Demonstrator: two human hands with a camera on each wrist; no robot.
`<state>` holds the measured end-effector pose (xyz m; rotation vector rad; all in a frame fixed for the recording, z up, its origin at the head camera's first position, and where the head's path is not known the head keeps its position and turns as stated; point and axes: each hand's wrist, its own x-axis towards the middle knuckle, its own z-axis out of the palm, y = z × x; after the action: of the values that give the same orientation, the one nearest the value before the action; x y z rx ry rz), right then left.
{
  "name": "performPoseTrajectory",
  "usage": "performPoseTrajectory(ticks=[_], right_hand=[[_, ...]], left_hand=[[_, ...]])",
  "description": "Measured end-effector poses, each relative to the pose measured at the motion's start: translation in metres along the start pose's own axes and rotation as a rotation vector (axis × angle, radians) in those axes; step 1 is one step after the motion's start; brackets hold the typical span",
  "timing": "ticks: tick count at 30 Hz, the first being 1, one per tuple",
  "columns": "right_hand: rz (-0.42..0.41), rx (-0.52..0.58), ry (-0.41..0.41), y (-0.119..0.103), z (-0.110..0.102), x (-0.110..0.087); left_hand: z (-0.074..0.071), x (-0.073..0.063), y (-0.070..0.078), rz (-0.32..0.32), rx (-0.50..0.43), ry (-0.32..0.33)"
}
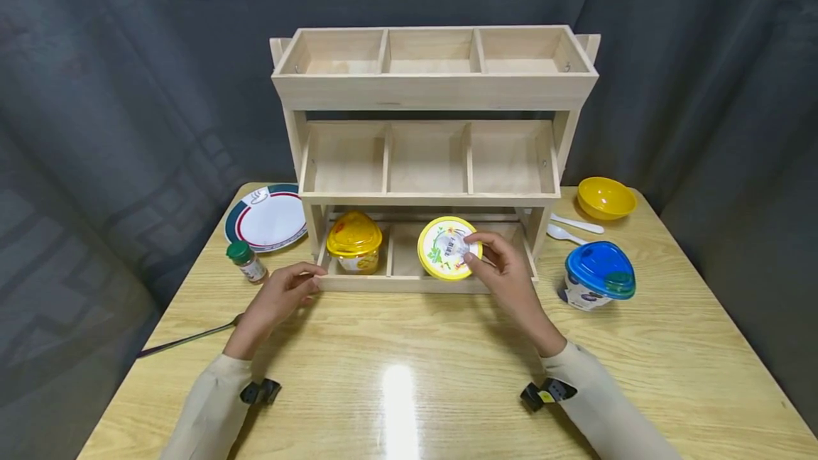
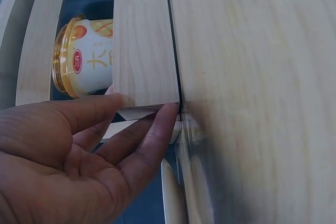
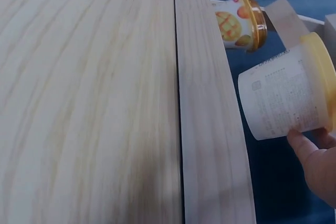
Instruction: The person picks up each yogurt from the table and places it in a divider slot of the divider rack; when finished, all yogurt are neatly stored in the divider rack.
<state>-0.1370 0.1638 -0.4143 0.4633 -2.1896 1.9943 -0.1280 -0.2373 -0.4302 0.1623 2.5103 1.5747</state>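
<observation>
My right hand [image 1: 510, 279] holds a white round tub with a yellow-rimmed printed lid [image 1: 441, 247] by its right side. In the right wrist view the tub [image 3: 281, 95] is tilted, over the bottom tray of a wooden rack [image 1: 409, 284]. My left hand [image 1: 279, 298] grips the left front corner of that tray. The left wrist view shows thumb and fingers [image 2: 149, 142] pinching the end of its front board [image 2: 144, 40]. A tub with a shiny orange-yellow lid [image 1: 354, 241] stands in the tray's left compartment, near the left hand.
Left of the rack lie a plate [image 1: 268, 218], a green-capped jar [image 1: 247, 262] and a long thin dark utensil [image 1: 192, 338]. On the right are a yellow bowl [image 1: 606, 199], a white spoon [image 1: 565, 234], another white utensil [image 1: 577, 223] and a blue-lidded tub [image 1: 597, 277].
</observation>
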Motion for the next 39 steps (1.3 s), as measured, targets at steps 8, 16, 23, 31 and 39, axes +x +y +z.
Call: performPoseTrajectory(ticks=[8,16,23,31,39], right_hand=[[0.049,0.024,-0.009,0.006,0.01,0.009],[0.098,0.026,0.019,0.011,0.017,0.013],[0.151,0.023,0.015,0.017,0.023,0.017],[0.182,-0.02,0.002,0.022,0.022,0.017],[0.184,-0.064,0.039,0.018,0.016,0.011]], left_hand=[[0.001,0.001,-0.001,-0.015,0.021,0.019],[0.004,0.002,-0.001,-0.003,0.023,0.02],[0.002,0.0,-0.001,-0.009,-0.005,0.018],[0.001,0.0,-0.001,-0.015,0.011,0.022],[0.001,0.0,-0.001,-0.021,0.019,0.018]])
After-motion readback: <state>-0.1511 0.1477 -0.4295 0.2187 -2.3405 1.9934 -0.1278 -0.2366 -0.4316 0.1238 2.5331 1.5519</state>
